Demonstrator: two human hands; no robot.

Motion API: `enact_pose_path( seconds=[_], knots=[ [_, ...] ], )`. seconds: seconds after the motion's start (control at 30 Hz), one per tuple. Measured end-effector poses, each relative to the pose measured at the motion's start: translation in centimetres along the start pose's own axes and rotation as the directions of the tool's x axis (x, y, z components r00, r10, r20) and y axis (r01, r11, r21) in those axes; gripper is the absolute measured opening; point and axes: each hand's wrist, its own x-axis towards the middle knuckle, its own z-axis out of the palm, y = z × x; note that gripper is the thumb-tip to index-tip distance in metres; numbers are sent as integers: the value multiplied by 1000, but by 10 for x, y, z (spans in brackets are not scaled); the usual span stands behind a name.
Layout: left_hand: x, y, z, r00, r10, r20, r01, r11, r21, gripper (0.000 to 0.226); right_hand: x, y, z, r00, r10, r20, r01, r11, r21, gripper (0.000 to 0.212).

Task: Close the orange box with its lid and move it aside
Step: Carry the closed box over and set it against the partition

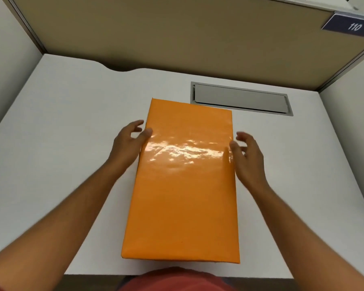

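The orange box (183,185) lies lengthwise in the middle of the white desk (61,133), with its glossy orange lid on top covering it. My left hand (130,141) is at the box's left edge, thumb touching the lid's top, fingers spread beside the side. My right hand (247,156) is at the right edge, fingers apart, thumb close to the lid's side. Neither hand has closed around the box.
A grey cable hatch (241,99) is set into the desk just behind the box on the right. Tan partition walls (177,34) enclose the desk at the back and sides. A sign reading 110 (351,26) hangs at the upper right.
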Motion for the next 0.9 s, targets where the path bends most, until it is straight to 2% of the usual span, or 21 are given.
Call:
enact_pose_path(
  seconds=[0.17, 0.3, 0.47, 0.6, 0.73, 0.83, 0.9],
  knots=[
    [66, 30, 12, 1000, -14, 28, 18, 992, -123, 51, 90, -16, 18, 995, -31, 91, 35, 999, -41, 49],
    [83, 28, 20, 1000, -28, 0, 27, 988, -152, 43, 115, -14, 30, 994, -78, 71, 85, 991, -103, 36],
    [78, 23, 28, 997, -17, -69, 7, 989, -148, 48, 116, -6, 42, 998, -62, 23, 64, 993, -98, 38],
    [70, 27, 29, 991, 11, -132, -23, 996, -86, 49, 114, -10, 41, 999, -37, 37, 40, 995, -92, 38],
    [51, 30, 20, 995, -28, -93, 25, 999, -37, 55, 94, -16, 28, 988, 93, 127, -87, 995, -54, 55],
    [11, 21, 11, 997, -78, -18, 78, 997, 10, 63, 40, -13, 16, 966, 200, 165, -205, 979, 13, 70],
    [-27, 8, 7, 993, -114, -5, 114, 992, 57, 68, -11, -5, 9, 952, 246, 184, -256, 966, 29, 70]
  ],
)
